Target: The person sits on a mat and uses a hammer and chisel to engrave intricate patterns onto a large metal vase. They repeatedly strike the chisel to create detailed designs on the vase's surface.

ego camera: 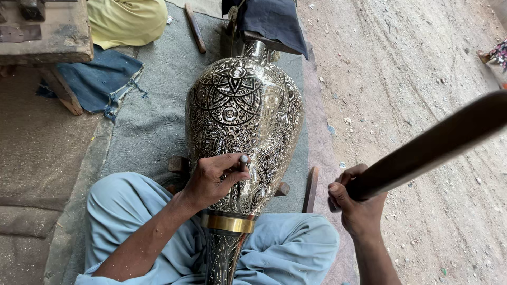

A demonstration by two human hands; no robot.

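While the engraved metal vase (244, 121) is lying across the person's lap, the left hand (211, 179) is pinching a small chisel (243, 160) against it. The right hand (356, 203) is gripping a dark wooden mallet handle (433, 145), fingers fully curled, well apart from the vase.

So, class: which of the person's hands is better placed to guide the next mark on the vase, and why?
Left. The left hand rests on the engraved vase, pinching a small punch against its surface. The right hand is off to the side, gripping a raised wooden stick.
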